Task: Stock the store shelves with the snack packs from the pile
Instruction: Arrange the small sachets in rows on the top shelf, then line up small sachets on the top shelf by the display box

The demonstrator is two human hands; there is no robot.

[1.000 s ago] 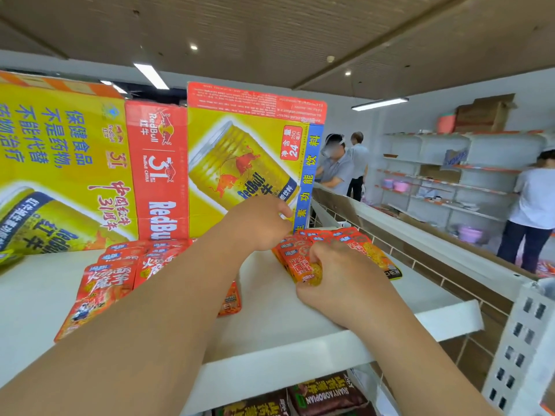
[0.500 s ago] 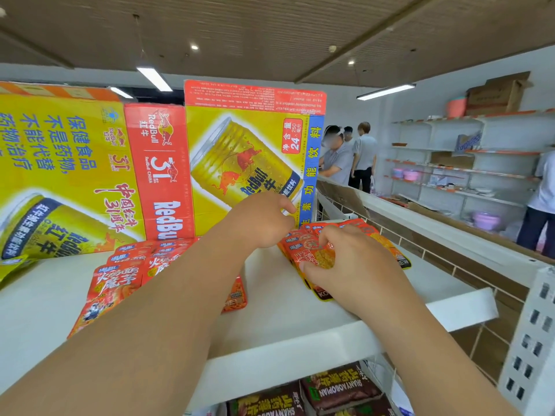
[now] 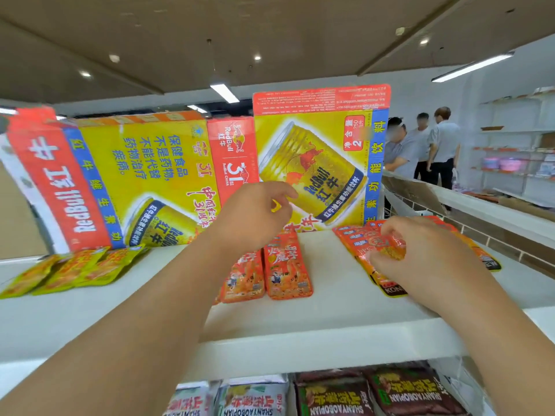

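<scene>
A fanned stack of orange snack packs (image 3: pixel 362 239) lies on the white top shelf (image 3: pixel 330 325) at the right. My right hand (image 3: pixel 426 259) lies on it, fingers curled over the top pack and thumb against its near edge. Two red snack packs (image 3: pixel 286 270) lie flat side by side mid-shelf, with more partly hidden under my left forearm. My left hand (image 3: pixel 255 214) hovers above them, fingers loosely curled, holding nothing. A row of yellow-green packs (image 3: pixel 75 268) lies at the shelf's left.
Tall yellow and red Red Bull cartons (image 3: pixel 318 163) stand along the back of the shelf. The shelf below holds brown packs (image 3: pixel 405 394) and white packs (image 3: pixel 249 397). Three people (image 3: pixel 420 145) stand at the far right by a counter and wall shelves.
My left hand has drawn away from the orange stack, leftward and up over the red packs. My right hand stays on the orange stack. The view has swung left, showing the yellow-green packs.
</scene>
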